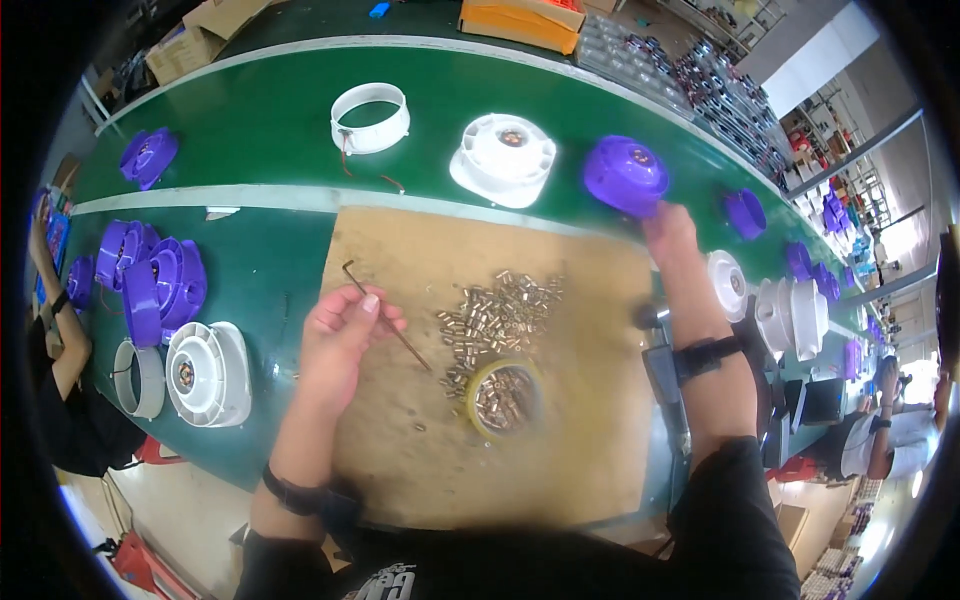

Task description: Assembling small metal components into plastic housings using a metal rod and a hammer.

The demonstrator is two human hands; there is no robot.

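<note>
My left hand (345,335) is closed around a long thin hex key (405,345) with a bent upper end. It is above the left side of a brown cardboard sheet (390,460). Out at the far right, my right hand (672,235) has its fingers closed on the near rim of a purple round plastic housing (625,172), which sits on the green table. Many small brass-coloured sleeves (505,310) lie heaped mid-sheet. More of them fill a yellowish ring-shaped container (478,428), probably a tape roll, just below the heap.
On the far strip stand a white ring (372,140) with red wires and a white housing (485,165). Purple housings (178,280) and another white housing (215,375) crowd the left. White parts (792,318) and a dark metal stand (668,395) flank my right forearm. Co-workers sit at both sides.
</note>
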